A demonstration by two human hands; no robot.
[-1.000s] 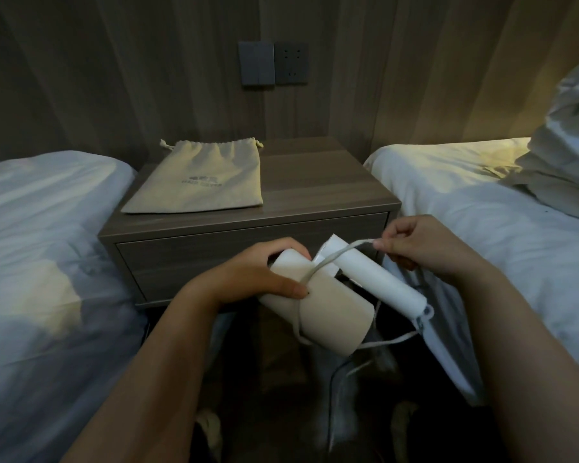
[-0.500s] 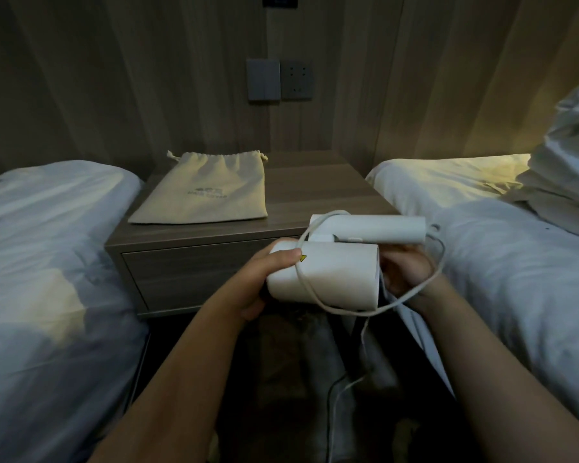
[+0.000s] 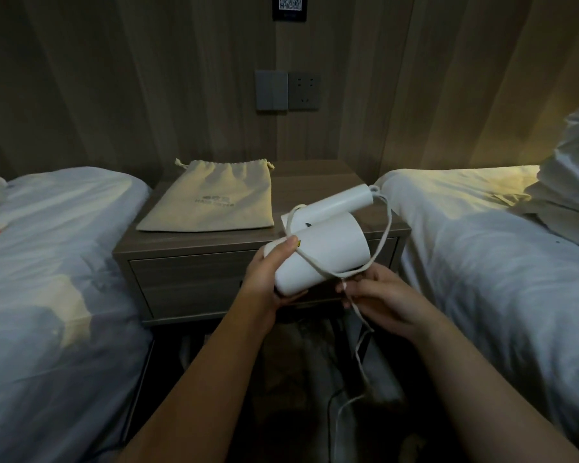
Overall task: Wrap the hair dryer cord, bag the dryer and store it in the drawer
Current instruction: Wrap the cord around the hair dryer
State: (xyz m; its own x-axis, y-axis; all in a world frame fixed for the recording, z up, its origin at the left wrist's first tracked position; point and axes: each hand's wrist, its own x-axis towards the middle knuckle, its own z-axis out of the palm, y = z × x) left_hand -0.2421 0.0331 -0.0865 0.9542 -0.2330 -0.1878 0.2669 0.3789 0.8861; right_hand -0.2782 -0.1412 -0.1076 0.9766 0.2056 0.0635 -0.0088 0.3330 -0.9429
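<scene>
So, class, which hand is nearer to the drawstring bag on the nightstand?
Left. The left hand grips the hair dryer just in front of the bag; the right hand pinches the cord lower and further right.

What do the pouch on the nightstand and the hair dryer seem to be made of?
Pouch: likely beige cotton or canvas, matte; it lies flat with soft creases and a gathered drawstring top. Hair dryer: probably white plastic, smooth and matte; rigid even round barrel.
</scene>
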